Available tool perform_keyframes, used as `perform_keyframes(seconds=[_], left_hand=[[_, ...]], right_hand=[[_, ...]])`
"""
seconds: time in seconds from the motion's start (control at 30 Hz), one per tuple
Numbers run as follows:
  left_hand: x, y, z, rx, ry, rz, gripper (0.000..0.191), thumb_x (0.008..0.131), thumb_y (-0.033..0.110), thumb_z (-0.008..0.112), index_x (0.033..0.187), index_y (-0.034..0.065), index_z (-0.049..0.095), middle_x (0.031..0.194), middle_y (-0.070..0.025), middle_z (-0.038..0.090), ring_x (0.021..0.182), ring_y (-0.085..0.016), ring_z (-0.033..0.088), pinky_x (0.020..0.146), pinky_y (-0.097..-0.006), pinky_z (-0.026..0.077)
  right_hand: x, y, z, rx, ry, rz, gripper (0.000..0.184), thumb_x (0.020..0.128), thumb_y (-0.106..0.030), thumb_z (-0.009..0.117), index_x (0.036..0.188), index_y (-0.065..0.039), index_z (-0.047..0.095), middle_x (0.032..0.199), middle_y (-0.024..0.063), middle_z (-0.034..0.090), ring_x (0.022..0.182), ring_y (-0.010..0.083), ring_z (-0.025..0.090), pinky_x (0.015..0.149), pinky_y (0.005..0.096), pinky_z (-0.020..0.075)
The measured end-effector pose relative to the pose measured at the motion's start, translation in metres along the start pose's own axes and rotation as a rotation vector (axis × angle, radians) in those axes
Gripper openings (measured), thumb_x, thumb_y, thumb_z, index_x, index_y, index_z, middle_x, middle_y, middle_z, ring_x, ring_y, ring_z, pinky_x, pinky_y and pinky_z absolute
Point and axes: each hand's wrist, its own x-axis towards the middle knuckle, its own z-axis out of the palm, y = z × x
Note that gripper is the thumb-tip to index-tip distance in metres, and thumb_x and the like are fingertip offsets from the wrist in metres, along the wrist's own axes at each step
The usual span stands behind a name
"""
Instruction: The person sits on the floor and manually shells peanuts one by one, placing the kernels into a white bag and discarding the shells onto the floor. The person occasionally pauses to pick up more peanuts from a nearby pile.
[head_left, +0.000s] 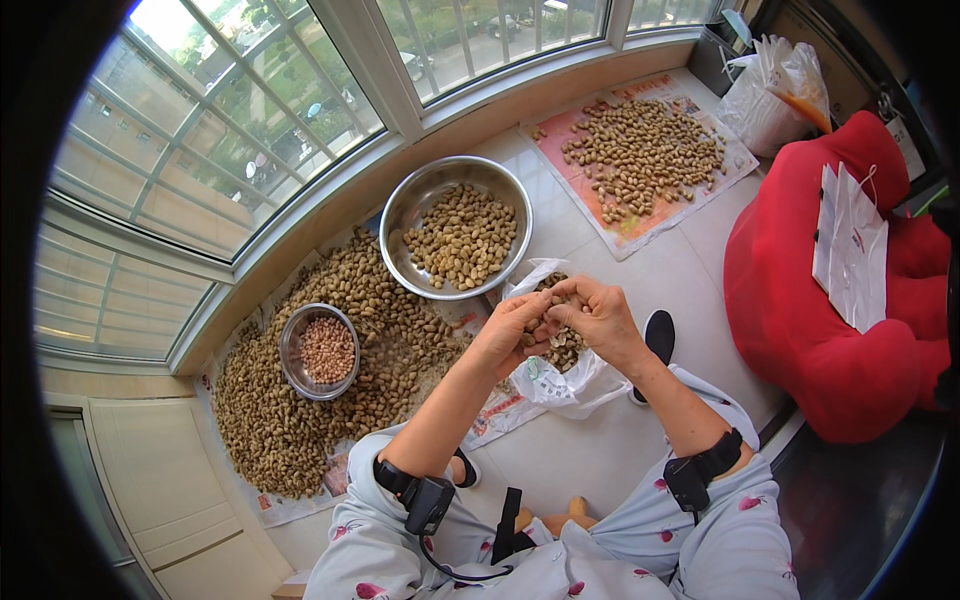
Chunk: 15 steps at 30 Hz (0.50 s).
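My left hand (514, 330) and my right hand (600, 319) meet above a white plastic bag (581, 390). Curled fingers of the left hand hold unshelled peanuts (533, 325). The right hand's thumb and fingers pinch close beside them; its fingers hide what it may hold. Broken peanut shells (564, 356) fill the bag below. Just beyond the hands stands a large steel bowl (401, 236) with unshelled peanuts (469, 240) in it. To the left, a small steel bowl (293, 367) of pink shelled kernels (328, 354) rests on a wide heap of unshelled peanuts (262, 431).
More peanuts (645, 154) lie spread on a printed sheet (555, 157) near the windows (487, 45). A red cushioned seat (780, 247) bearing a white paper bag (847, 247) stands at right. Cream cabinet doors (150, 465) line the left. My shoe (659, 337) is beside the plastic bag.
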Motion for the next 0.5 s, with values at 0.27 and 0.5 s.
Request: perform_keyframes(seconds=[0.27,0.5], left_hand=[[-0.0022,0.0021,0.0043,-0.018,-0.017,-0.004,0.026,0.094,0.029,0.054,0.086,0.0045,0.058,0.069,0.0008,0.052,0.056,-0.003,0.042,0.042,-0.0172,0.029],[-0.0025,0.0008,0.0035,-0.048,-0.116,0.091,0.021,0.094,0.021,0.051,0.086,0.0030,0.058,0.070,-0.0009,0.053,0.055,-0.004,0.038,0.042,-0.0170,0.029]], right_hand=[[-0.0018,0.0044,0.0024,0.044,0.024,-0.087,0.005,0.081,-0.003,0.062,0.082,0.002,0.062,0.067,0.0046,0.064,0.061,0.0079,0.060,0.057,0.0216,0.0467],[-0.0026,0.0060,0.0063,0.456,0.003,-0.008,0.005,0.087,-0.002,0.058,0.088,0.001,0.062,0.076,0.0035,0.064,0.067,0.0080,0.060,0.060,0.0196,0.0469]])
